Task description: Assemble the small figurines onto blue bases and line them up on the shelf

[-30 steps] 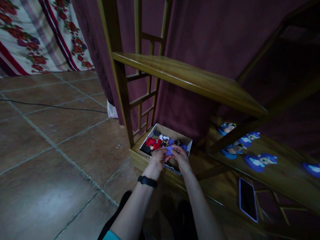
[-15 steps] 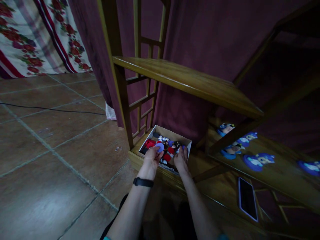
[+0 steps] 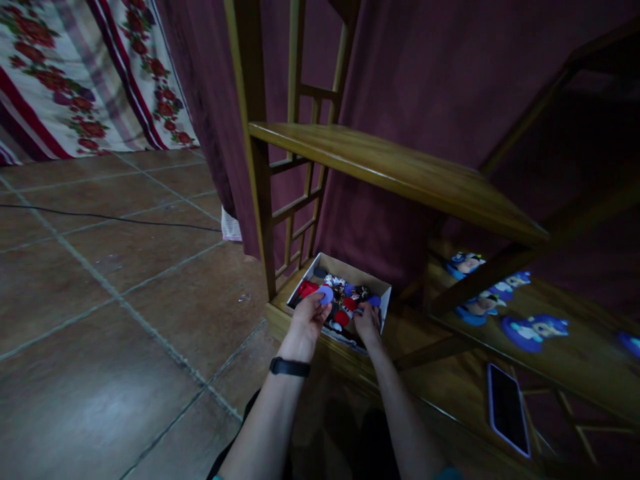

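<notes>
A flat, round purple disc (image 3: 327, 294) is over the left part of the box (image 3: 359, 272), pinched by the left hand (image 3: 311, 313), its grip closed on the edge; the right hand (image 3: 369, 319) curls among toys (image 3: 342, 317) at the box's right, hold unclear. The box's top is open, wooden lattice (image 3: 304, 200) close left, shelf (image 3: 411, 325) stretching right

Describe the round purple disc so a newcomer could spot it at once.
Find the brown wooden shelf unit, then the open, white-edged cardboard box at its lower left. At the box, the left hand, on the arm with the black wristband, holds the flat, round purple disc. The box's other purple pieces lie outside that hand's grip.
</notes>
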Motion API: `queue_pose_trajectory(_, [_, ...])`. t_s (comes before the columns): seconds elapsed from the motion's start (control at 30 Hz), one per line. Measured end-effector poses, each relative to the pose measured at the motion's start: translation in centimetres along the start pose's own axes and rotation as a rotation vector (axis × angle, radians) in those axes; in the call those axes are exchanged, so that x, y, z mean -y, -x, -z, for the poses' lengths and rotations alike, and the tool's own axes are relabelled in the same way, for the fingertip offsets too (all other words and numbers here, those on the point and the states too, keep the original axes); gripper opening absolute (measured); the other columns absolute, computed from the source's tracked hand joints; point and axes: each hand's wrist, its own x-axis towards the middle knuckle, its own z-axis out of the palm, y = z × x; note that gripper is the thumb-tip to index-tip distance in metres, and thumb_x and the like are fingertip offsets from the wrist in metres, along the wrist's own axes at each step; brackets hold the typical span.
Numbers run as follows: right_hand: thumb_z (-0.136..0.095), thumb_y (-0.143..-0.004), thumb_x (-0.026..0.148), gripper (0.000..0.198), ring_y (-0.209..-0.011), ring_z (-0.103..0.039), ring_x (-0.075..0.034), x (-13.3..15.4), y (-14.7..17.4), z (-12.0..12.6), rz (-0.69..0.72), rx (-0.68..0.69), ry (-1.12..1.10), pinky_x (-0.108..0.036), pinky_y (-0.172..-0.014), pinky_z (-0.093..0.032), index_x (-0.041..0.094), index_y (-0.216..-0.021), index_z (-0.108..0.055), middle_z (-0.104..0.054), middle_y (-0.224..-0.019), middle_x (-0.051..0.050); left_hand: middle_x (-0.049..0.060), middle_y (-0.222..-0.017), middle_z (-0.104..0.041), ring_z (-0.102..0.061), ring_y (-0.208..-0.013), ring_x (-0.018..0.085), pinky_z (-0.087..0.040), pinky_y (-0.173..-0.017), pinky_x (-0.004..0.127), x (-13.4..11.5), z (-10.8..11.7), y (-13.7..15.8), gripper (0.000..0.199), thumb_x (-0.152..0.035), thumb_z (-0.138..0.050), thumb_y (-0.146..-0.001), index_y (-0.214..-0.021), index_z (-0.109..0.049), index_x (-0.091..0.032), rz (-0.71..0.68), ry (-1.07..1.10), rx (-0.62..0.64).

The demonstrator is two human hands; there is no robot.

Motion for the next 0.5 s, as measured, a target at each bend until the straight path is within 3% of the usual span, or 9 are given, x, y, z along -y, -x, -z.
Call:
queue_pose_trajectory(0.1, [-0.049,-0.070,0.021,0.018,-0.086,-0.052,-0.025,-0.3,-0.2,-0.4,0.013,-0.026,-0.055,-0.034,-0.076,-0.040,0.017,-0.086,-0.057,-0.055,-0.087,-0.010,0.004,-0.064,-0.060,-0.056,-0.053,0.010,-0.049,-0.054,0.021,0.0,0.0,0.1,0.011,-0.004,-0.055,-0.069,-0.075,-0.056,-0.012,0.004,0.007,0.021])
queue_pose_trajectory(0.27, [-0.056,-0.062,0.020,0.039,-0.087,-0.054,-0.025,-0.6,-0.1,-0.8,-0.030,-0.063,-0.143,-0.033,-0.074,-0.040,0.015,-0.101,-0.056,-0.057,-0.096,-0.013,0.005,-0.063,-0.061,-0.057,-0.053,0.010,-0.049,-0.054,0.022,0.2,0.0,0.3,0.011,-0.003,-0.054,-0.069,-0.075,-0.057,-0.012,0.007,0.012,0.039])
queue_pose_trajectory(0.5, [-0.056,-0.062,0.022,0.023,-0.080,-0.058,-0.021,0.1,-0.5,0.8,-0.027,0.023,-0.318,-0.034,-0.075,-0.043,0.019,-0.084,-0.062,-0.065,-0.080,-0.005,0.003,-0.059,-0.060,-0.057,-0.050,0.010,-0.051,-0.057,0.023,0.6,-0.2,0.2,0.009,-0.003,-0.054,-0.069,-0.072,-0.056,-0.012,-0.010,-0.019,0.014])
